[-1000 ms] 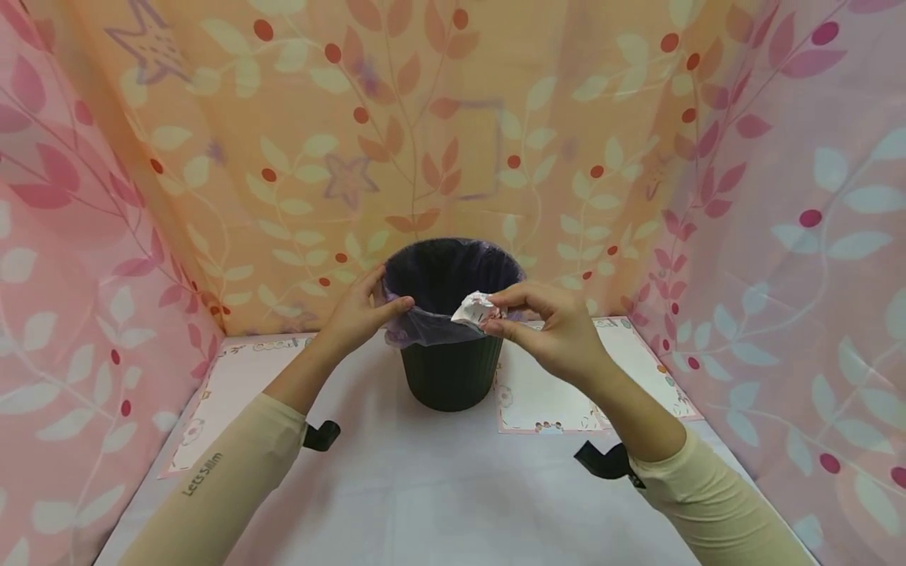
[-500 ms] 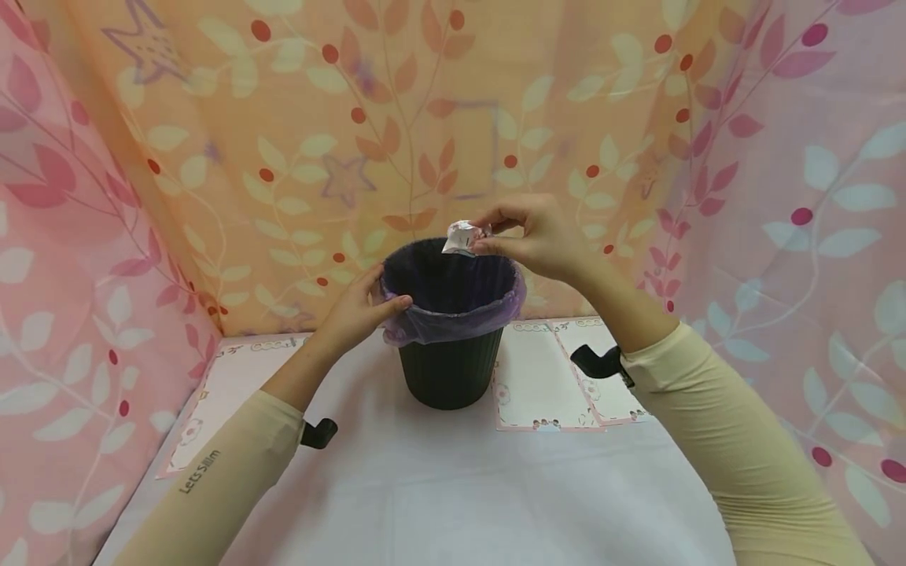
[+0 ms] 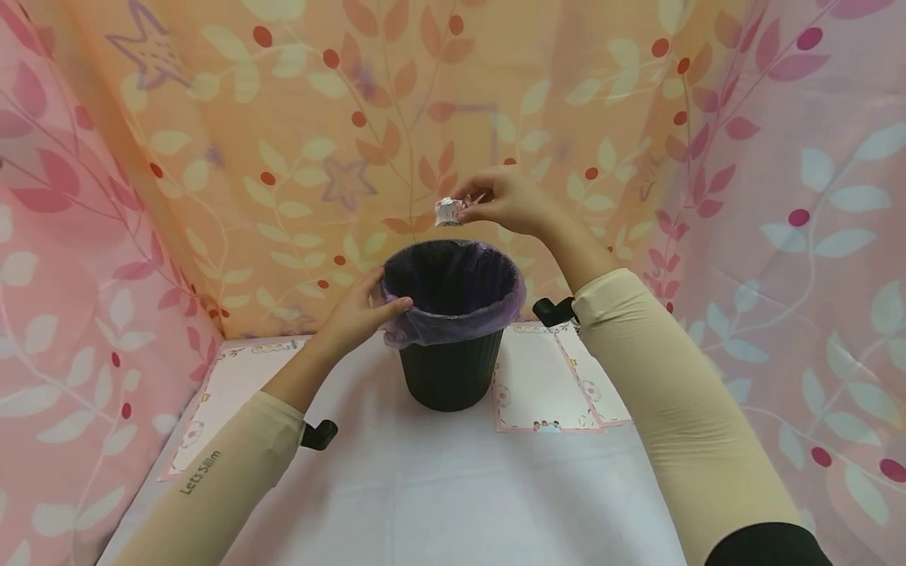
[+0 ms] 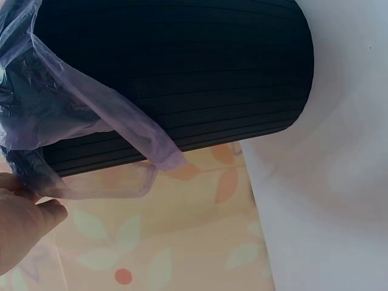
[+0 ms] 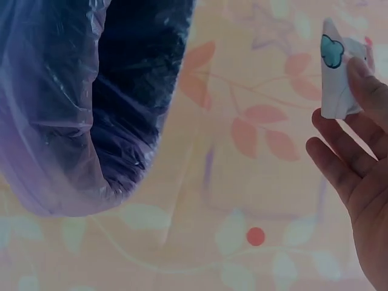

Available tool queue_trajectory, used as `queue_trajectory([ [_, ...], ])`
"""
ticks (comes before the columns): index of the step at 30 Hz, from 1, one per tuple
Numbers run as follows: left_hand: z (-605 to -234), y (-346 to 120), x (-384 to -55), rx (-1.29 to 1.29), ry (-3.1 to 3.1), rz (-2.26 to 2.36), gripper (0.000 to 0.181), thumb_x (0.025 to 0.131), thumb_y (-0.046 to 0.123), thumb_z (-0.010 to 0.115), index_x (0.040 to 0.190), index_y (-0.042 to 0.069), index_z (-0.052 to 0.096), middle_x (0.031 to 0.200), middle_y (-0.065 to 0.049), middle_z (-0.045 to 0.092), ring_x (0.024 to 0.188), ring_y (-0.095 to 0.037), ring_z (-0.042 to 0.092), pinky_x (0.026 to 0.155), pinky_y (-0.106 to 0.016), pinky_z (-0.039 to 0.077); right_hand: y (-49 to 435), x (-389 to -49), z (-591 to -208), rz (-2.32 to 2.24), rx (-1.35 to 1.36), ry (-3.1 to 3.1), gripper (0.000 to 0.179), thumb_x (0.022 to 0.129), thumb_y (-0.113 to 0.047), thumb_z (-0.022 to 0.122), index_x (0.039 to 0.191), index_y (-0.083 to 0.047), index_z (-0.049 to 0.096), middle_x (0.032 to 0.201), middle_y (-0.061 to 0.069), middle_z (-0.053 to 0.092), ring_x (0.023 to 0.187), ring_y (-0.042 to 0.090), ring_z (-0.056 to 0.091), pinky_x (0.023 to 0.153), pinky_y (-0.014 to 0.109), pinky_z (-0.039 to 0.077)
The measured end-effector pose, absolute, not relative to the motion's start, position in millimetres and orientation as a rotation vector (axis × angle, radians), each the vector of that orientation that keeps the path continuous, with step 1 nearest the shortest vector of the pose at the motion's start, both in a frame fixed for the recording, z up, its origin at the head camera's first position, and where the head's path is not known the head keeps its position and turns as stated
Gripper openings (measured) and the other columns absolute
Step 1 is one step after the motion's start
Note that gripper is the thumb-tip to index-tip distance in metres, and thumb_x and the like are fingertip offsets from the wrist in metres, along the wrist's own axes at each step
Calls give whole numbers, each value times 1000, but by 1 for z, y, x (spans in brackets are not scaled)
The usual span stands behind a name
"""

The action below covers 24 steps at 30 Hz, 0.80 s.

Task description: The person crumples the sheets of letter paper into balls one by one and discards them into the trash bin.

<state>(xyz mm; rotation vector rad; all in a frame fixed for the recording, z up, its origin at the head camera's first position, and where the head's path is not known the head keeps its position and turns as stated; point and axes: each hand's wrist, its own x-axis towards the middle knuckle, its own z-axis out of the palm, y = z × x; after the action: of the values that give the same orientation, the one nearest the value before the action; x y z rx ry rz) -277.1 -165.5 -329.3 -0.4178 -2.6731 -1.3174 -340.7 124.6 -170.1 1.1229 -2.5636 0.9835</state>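
A dark ribbed trash bin (image 3: 449, 377) stands upright on the white cloth, lined with a translucent purple bag (image 3: 460, 324) folded down over its rim. My left hand (image 3: 351, 318) grips the left side of the rim, thumb toward the opening; in the left wrist view the fingers (image 4: 23, 225) pinch at the bag's edge. Above the far side of the bin, my right hand (image 3: 511, 203) pinches a crumpled piece of paper (image 3: 447, 211). The right wrist view shows a green printed shape on this paper (image 5: 337, 91), apart from the bin's mouth.
Decorated white sheets lie flat on both sides: one sheet (image 3: 237, 377) at left, overlapping sheets (image 3: 541, 381) at right. A patterned orange curtain (image 3: 297, 118) hangs close behind the bin, with pink curtains (image 3: 800, 259) at the sides.
My right hand has risen from in front of the bin's rim to above its far side, carrying the crumpled paper. The left hand stays on the rim.
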Motion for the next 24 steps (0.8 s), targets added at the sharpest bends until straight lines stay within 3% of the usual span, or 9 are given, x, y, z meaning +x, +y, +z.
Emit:
queue_trajectory([
  [8, -329, -165, -277, -434, -2650, -1341, 103, 88, 59, 74, 162, 5, 25, 167, -14, 27, 155, -32, 25, 125, -54, 24, 108, -364, -171, 765, 1238, -2622, 35, 86, -17, 84, 119, -13, 74, 116, 2, 72, 108, 19, 68, 94, 35, 57],
  [16, -329, -164, -277, -437, -2639, -1347, 102, 89, 57, 75, 162, 4, 26, 167, -14, 29, 154, -32, 26, 125, -54, 24, 96, -377, -172, 737, 1315, -2702, 35, 85, -8, 84, 118, -6, 73, 118, 7, 69, 111, 21, 65, 97, 37, 55],
  [24, -329, -165, -276, -426, -2643, -1345, 103, 89, 59, 73, 162, 5, 25, 168, -14, 27, 155, -31, 24, 125, -53, 24, 89, -381, -177, 633, 1320, -2788, 46, 87, -13, 83, 130, -7, 69, 124, 7, 70, 117, 23, 64, 105, 41, 51],
])
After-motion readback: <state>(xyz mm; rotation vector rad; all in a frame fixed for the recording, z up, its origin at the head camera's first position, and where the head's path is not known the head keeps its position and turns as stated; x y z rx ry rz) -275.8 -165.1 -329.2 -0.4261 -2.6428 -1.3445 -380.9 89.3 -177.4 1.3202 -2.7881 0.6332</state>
